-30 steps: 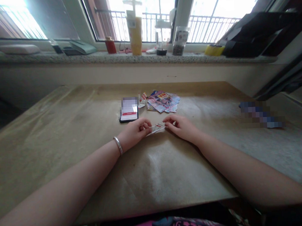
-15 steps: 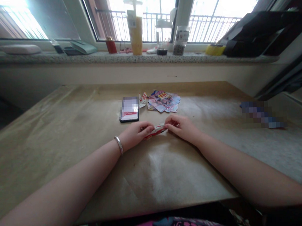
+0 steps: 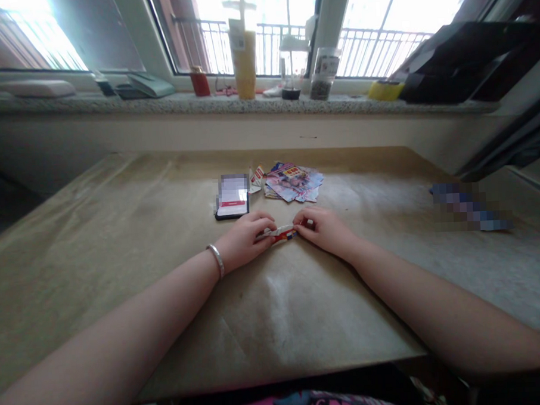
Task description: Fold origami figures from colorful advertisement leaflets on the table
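Observation:
Between my hands, low over the table, is a narrow folded strip of printed paper, white on top with red and a little blue and yellow. My left hand, with a silver bracelet at its wrist, pinches the left end of the strip. The right end sits between the thumb and fingers of my right hand. Beyond my left hand lies a phone with its screen lit. Right of the phone stands a small folded paper piece in white and red. A fanned pile of colourful printed sheets lies beside it.
The table has a tan, creased cover. A blurred blue packet lies at its right edge. On the stone windowsill stand a tall yellow bottle, a red jar, clear containers, yellow tape and a black bag.
The paper strip has turned in my fingers, so blue and yellow now show beside the red. My left fingers have shifted slightly up and their grip has changed. The right hand has barely moved.

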`<state>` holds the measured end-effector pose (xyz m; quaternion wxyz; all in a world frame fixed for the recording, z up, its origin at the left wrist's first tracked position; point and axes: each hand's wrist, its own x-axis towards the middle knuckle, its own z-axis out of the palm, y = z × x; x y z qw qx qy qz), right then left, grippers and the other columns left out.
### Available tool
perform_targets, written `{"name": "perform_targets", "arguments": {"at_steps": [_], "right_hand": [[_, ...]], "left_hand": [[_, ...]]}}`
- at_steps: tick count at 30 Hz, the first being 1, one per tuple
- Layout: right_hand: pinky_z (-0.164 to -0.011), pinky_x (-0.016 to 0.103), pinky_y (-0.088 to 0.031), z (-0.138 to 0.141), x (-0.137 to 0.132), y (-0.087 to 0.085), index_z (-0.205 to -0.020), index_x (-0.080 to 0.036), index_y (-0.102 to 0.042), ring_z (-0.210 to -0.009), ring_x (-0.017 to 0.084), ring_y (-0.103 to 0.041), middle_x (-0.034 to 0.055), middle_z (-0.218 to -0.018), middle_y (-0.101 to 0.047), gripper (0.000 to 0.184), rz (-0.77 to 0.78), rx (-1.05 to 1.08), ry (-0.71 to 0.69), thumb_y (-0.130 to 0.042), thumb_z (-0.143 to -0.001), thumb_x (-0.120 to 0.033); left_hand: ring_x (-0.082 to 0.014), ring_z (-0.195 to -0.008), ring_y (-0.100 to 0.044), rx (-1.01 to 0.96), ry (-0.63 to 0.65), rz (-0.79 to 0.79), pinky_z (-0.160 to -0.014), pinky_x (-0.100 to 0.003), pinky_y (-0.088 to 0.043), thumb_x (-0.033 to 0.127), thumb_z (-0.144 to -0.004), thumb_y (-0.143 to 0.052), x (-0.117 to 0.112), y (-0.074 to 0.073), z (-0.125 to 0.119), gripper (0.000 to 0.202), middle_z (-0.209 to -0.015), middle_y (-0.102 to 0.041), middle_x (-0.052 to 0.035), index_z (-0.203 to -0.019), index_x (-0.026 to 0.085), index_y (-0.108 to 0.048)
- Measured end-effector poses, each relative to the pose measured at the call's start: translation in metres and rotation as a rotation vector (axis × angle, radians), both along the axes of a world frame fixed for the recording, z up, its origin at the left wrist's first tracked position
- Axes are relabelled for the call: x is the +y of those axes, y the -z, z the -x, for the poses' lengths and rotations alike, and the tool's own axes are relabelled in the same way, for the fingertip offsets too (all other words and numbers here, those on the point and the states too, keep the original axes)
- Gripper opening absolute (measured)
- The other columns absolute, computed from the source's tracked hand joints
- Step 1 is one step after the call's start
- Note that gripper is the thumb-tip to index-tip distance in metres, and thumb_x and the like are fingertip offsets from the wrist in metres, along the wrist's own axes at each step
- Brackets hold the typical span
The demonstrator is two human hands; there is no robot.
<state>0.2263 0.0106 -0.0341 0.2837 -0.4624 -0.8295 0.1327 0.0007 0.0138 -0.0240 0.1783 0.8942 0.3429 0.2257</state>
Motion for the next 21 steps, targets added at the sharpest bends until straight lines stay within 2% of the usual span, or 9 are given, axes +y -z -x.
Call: {"name": "perform_targets", "arguments": {"at_steps": [5,11,15,21], "right_hand": [[-0.069,0.026,-0.041,0.001,-0.002,-0.002,-0.077,-0.018,-0.062,-0.073,0.014,-0.052,0.0032,-0.078,-0.060,0.004,-0.047,-0.045,-0.003,-0.058,-0.078,-0.019],[-0.074,0.027,-0.040,0.013,-0.011,-0.004,-0.088,-0.019,-0.064,-0.082,0.016,-0.053,0.0043,-0.087,-0.063,0.011,-0.109,-0.111,-0.058,-0.056,-0.080,-0.020],[-0.071,0.027,-0.038,0.019,-0.013,-0.006,-0.085,-0.019,-0.064,-0.082,0.017,-0.052,0.0044,-0.084,-0.063,0.011,-0.144,-0.186,-0.075,-0.056,-0.083,-0.026],[-0.068,0.026,-0.036,0.023,-0.013,-0.007,-0.076,-0.019,-0.062,-0.079,0.017,-0.052,0.0034,-0.078,-0.063,0.009,-0.139,-0.216,-0.038,-0.055,-0.081,-0.022]], "left_hand": [[-0.0157,-0.082,-0.054,0.026,-0.023,-0.018,-0.076,-0.028,-0.045,0.024,-0.084,-0.052,0.001,0.002,-0.002,0.014,-0.090,-0.059,-0.0061,-0.087,0.016,-0.064],[-0.0164,-0.077,-0.054,0.081,-0.064,-0.098,-0.071,-0.028,-0.043,0.023,-0.082,-0.056,-0.002,0.000,-0.005,0.013,-0.079,-0.062,-0.0051,-0.081,0.016,-0.066],[-0.0167,-0.079,-0.056,0.091,-0.032,-0.138,-0.074,-0.029,-0.044,0.024,-0.083,-0.055,-0.003,-0.001,-0.005,0.016,-0.082,-0.064,-0.0064,-0.077,0.015,-0.066],[-0.0175,-0.082,-0.057,0.131,0.017,-0.178,-0.078,-0.030,-0.045,0.021,-0.084,-0.050,-0.004,-0.005,-0.006,0.019,-0.087,-0.066,-0.0063,-0.081,0.015,-0.068]]}}
